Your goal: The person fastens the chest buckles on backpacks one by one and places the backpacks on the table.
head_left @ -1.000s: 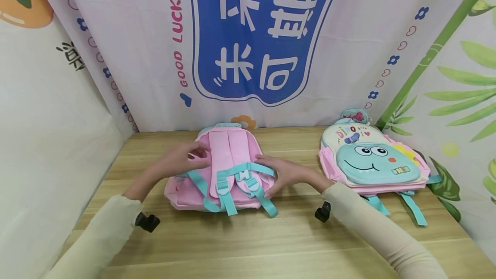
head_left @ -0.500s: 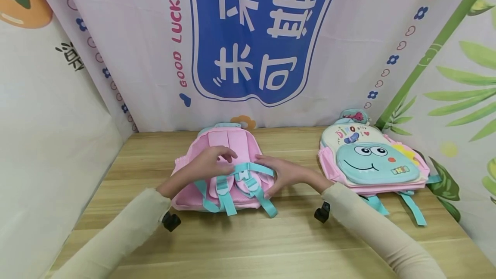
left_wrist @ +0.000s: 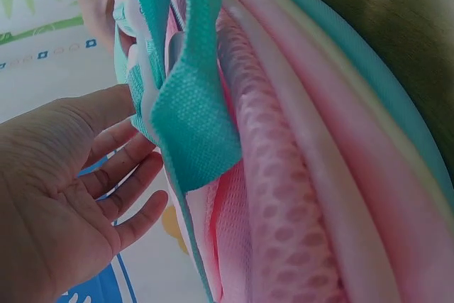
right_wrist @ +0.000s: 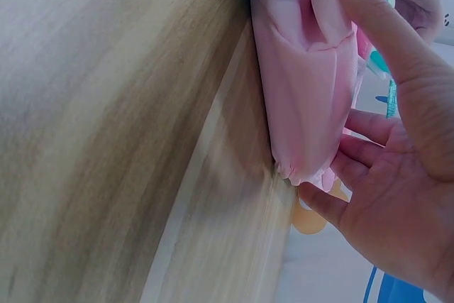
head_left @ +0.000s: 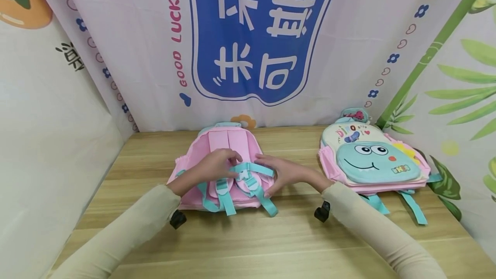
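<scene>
A pink backpack (head_left: 199, 154) lies on the table with its back panel and shoulder straps up. Teal webbing straps (head_left: 253, 168) with a white buckle (head_left: 243, 175) cross its lower half. My left hand (head_left: 217, 165) reaches over the pack from the left, its thumb and fingers parted at the end of the crossing strap. In the left wrist view, the left fingertips (left_wrist: 152, 157) are right at the webbing's edge. My right hand (head_left: 286, 171) rests on the pack's right side with fingers spread. The right thumb (right_wrist: 379, 23) lies on teal webbing, in the right wrist view.
A second backpack (head_left: 376, 162), pink and teal with a smiling dinosaur face, lies to the right. Its loose straps (head_left: 412, 208) hang toward the front on the wooden table (head_left: 271, 244). Printed cloth (head_left: 147, 55) closes off the back and both sides.
My left hand has moved right across the pink backpack, from its left shoulder strap to the crossing teal strap. My right hand has stayed in place.
</scene>
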